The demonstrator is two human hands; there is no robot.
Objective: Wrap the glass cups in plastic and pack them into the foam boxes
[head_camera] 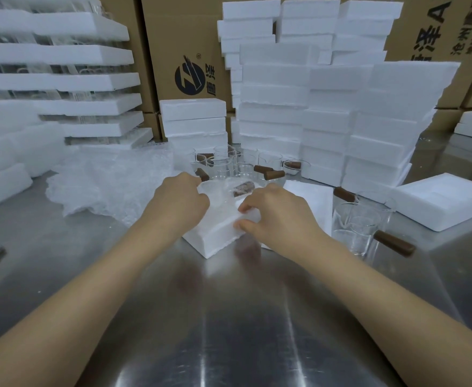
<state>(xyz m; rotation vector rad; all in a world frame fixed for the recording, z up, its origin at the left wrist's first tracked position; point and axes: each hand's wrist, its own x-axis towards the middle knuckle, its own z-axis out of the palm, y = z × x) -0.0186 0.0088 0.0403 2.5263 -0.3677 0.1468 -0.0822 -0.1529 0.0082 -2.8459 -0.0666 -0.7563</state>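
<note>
An open white foam box lies on the steel table in front of me. A glass cup wrapped in plastic, its brown handle showing through the wrap, lies in the box. My left hand presses on the wrapped cup at the box's left side, fingers curled. My right hand grips the box's right front rim with thumb and fingers. Several bare glass cups with brown handles stand behind the box. Two more glass cups stand to the right.
A heap of bubble wrap lies at the left. Tall stacks of foam boxes rise behind, with cardboard cartons beyond. A foam lid lies beside the box, another foam box at the far right.
</note>
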